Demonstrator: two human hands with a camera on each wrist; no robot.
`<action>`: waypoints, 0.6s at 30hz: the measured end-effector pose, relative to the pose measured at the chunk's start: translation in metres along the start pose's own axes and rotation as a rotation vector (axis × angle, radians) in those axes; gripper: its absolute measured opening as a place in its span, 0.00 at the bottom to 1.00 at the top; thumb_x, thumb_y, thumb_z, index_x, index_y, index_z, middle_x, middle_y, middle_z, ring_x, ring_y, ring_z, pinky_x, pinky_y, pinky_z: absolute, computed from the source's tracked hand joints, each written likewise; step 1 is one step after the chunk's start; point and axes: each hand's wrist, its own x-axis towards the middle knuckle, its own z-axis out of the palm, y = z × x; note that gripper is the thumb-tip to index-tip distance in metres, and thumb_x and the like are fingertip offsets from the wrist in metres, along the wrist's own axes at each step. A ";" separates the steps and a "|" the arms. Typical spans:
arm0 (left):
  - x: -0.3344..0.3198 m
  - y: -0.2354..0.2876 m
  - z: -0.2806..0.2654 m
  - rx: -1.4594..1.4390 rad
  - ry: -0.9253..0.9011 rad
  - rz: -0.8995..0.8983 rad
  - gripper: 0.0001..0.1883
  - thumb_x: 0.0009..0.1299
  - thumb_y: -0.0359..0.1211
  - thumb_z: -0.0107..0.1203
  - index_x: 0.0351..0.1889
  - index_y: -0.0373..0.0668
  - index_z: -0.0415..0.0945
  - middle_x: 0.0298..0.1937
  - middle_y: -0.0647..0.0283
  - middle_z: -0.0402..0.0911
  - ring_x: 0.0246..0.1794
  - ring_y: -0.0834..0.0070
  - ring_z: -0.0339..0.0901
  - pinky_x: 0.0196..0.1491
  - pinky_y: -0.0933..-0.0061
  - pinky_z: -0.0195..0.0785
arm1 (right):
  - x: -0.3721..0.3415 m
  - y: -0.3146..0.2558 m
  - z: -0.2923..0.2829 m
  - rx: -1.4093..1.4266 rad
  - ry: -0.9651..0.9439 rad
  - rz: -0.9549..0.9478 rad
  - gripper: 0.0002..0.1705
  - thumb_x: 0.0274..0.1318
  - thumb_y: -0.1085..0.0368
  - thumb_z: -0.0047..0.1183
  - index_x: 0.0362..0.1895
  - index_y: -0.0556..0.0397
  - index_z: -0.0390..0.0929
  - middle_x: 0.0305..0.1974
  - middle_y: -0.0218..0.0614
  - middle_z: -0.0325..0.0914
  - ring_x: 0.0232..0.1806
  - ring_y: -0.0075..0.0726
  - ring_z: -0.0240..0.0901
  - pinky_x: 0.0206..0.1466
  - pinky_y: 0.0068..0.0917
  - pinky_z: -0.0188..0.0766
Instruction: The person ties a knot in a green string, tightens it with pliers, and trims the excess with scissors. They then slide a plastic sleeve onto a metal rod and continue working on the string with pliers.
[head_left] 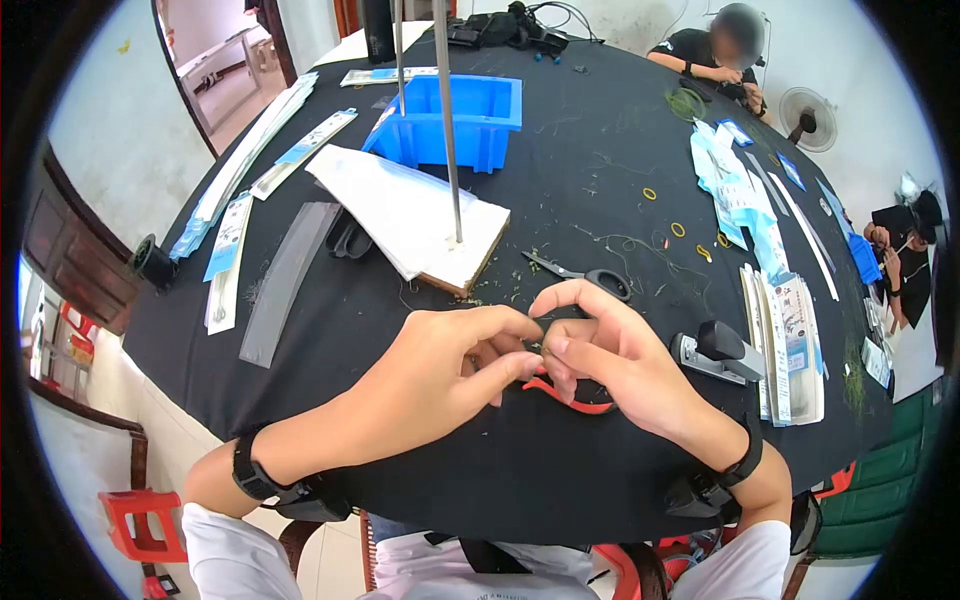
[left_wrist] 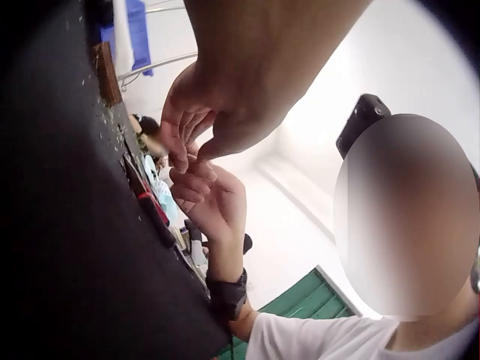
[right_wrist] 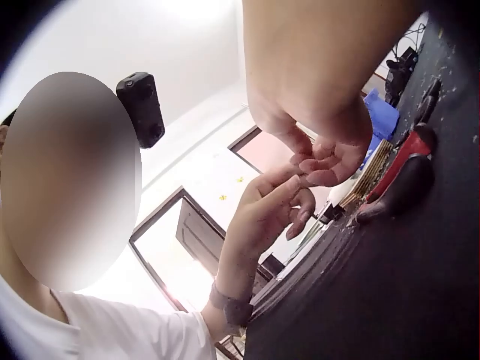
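Note:
Both hands meet fingertip to fingertip above the near part of the black table. The left hand (head_left: 435, 365) has curled fingers, with thumb and forefinger drawn together in a pinch; its hand back and fingers show in the left wrist view (left_wrist: 232, 116). Facing it, the right hand (head_left: 625, 365) bends its fingers and thumb inward around the same spot, also visible in the right wrist view (right_wrist: 319, 124). Something tiny and dark seems pinched between them, too small to identify. Beneath the hands lies a tool with red-and-black handles (right_wrist: 401, 172), partly covered in the head view.
Black scissors (head_left: 575, 275) lie just beyond the hands, a stapler (head_left: 718, 355) to the right beside stacked packets (head_left: 795, 345). A white-topped board (head_left: 480, 240) with metal rods, a blue bin (head_left: 465, 125) and yellow rings (head_left: 678, 230) are farther off. Other people sit across the table.

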 end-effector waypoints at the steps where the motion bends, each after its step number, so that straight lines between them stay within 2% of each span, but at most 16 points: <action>1: 0.003 -0.001 0.000 -0.022 -0.020 0.007 0.11 0.64 0.27 0.56 0.44 0.33 0.75 0.32 0.60 0.81 0.26 0.83 0.76 0.26 0.82 0.69 | 0.000 0.000 -0.001 -0.011 0.015 0.021 0.15 0.63 0.67 0.42 0.53 0.55 0.63 0.24 0.27 0.67 0.28 0.19 0.65 0.30 0.19 0.64; 5: 0.008 0.001 -0.001 0.063 -0.021 0.056 0.07 0.65 0.28 0.55 0.37 0.31 0.77 0.29 0.63 0.80 0.26 0.84 0.75 0.26 0.84 0.67 | 0.003 0.001 -0.006 -0.016 0.017 0.095 0.17 0.64 0.64 0.43 0.54 0.57 0.64 0.27 0.30 0.72 0.29 0.22 0.69 0.30 0.20 0.68; 7: 0.007 -0.003 0.000 -0.050 0.000 0.012 0.07 0.65 0.28 0.55 0.36 0.32 0.77 0.29 0.64 0.79 0.27 0.85 0.75 0.27 0.85 0.67 | 0.003 -0.003 -0.003 -0.056 0.014 0.128 0.19 0.64 0.62 0.44 0.55 0.58 0.64 0.31 0.33 0.76 0.30 0.24 0.72 0.29 0.20 0.69; 10: 0.009 -0.011 -0.001 -0.209 0.025 -0.032 0.07 0.65 0.28 0.55 0.36 0.33 0.77 0.30 0.65 0.78 0.28 0.84 0.74 0.31 0.84 0.67 | 0.002 -0.008 0.005 -0.258 0.119 0.077 0.17 0.61 0.63 0.49 0.50 0.60 0.68 0.35 0.38 0.78 0.29 0.25 0.75 0.25 0.19 0.71; 13: 0.010 -0.015 -0.002 -0.322 0.027 -0.057 0.07 0.65 0.29 0.56 0.35 0.33 0.77 0.30 0.64 0.78 0.30 0.83 0.74 0.34 0.83 0.67 | 0.005 0.002 -0.002 -0.681 0.095 -0.307 0.11 0.56 0.67 0.54 0.42 0.58 0.75 0.31 0.36 0.79 0.26 0.23 0.76 0.23 0.18 0.71; 16: 0.011 -0.017 -0.004 -0.326 0.034 -0.048 0.07 0.65 0.29 0.56 0.35 0.33 0.77 0.30 0.64 0.77 0.29 0.82 0.73 0.35 0.81 0.67 | 0.007 0.010 -0.004 -0.567 0.133 -0.301 0.04 0.51 0.70 0.57 0.33 0.57 0.78 0.27 0.34 0.79 0.24 0.22 0.76 0.23 0.18 0.71; 18: 0.012 -0.019 -0.005 -0.294 0.029 -0.031 0.07 0.65 0.29 0.55 0.34 0.33 0.77 0.30 0.64 0.77 0.29 0.82 0.73 0.35 0.80 0.67 | 0.006 0.008 -0.004 -0.585 0.147 -0.310 0.03 0.50 0.71 0.57 0.31 0.56 0.79 0.26 0.33 0.79 0.24 0.22 0.76 0.23 0.19 0.72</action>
